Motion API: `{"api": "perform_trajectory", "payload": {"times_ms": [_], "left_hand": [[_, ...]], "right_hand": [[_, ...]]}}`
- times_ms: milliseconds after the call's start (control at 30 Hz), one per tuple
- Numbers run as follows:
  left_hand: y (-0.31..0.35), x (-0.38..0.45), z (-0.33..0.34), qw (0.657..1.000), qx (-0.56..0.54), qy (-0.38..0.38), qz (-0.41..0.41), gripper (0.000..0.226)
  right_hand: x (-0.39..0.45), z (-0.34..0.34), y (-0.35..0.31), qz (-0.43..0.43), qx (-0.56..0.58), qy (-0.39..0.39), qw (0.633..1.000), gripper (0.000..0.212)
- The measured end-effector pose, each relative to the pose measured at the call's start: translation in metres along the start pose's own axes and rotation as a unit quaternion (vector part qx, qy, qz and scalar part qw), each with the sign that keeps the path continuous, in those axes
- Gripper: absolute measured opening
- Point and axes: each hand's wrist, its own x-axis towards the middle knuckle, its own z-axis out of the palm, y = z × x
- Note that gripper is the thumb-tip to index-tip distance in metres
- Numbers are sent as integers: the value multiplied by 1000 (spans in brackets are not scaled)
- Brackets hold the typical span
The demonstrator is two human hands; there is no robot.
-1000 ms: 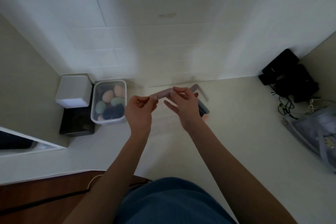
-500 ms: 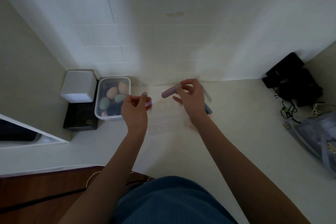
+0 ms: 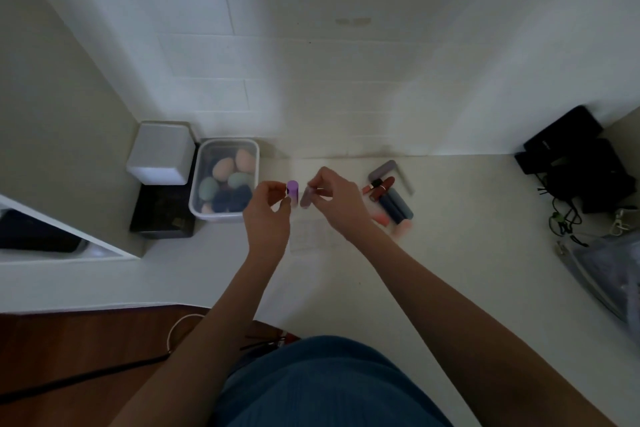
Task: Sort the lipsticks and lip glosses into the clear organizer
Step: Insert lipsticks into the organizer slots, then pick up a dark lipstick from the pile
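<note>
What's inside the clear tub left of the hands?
The tub holds egg-shaped sponges in peach, green and dark blue, heaped together. Whatever lies beneath the heap is covered, and the left hand hides the tub's near right corner.

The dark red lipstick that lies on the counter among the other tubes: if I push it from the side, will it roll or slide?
The red lipstick looks round and lies on its side, so it would probably roll. The blue tubes lie close against it and would likely stop it soon. Its smooth, glossy shell on the counter may also slip under a loose grip.
</note>
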Motion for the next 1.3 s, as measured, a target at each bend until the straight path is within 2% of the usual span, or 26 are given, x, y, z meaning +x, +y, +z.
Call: {"api": "perform_trajectory", "payload": {"times_ms": [267,367,433,500,567,667,733,867,1033,1100,1167,1233,1300], "left_hand": [[-6,-1,4,1000,10,-12,10,16],[-11,0,5,1000,23,-19,-5,18],[-14,-1,6,998,49,-26,-12,22],[-19,-2,7,997,65,-32,-19,25],[-25,-3,8,996,72,-37,-23,28],[-29,-4,9,995,82,-43,-24,26],[-30,-5,11,995,87,-43,-28,26],[-27,-6,12,994,108,-27,-18,27],[-18,-12,10,992,124,17,3,30],[-14,-15,8,985,149,67,60,23],[-8,-17,7,968,177,113,138,19],[2,-19,11,955,169,107,218,18],[14,-22,23,953,150,41,262,24]], "right_hand": [[15,-5,11,-19,-121,-18,992,9],[19,-39,19,-2,-106,65,992,9],[21,-67,35,42,-113,129,984,10],[22,-92,56,110,-155,160,969,13],[21,-111,75,187,-227,140,945,15],[21,-123,90,284,-266,16,921,30],[20,-125,92,317,-268,-33,909,36],[20,-119,94,321,-255,-11,912,32],[19,-118,92,382,-141,17,913,28],[18,-124,84,379,-86,50,920,29],[14,-133,70,367,16,80,927,27],[5,-139,51,349,141,70,924,26],[-6,-138,32,335,239,24,911,19]]}}
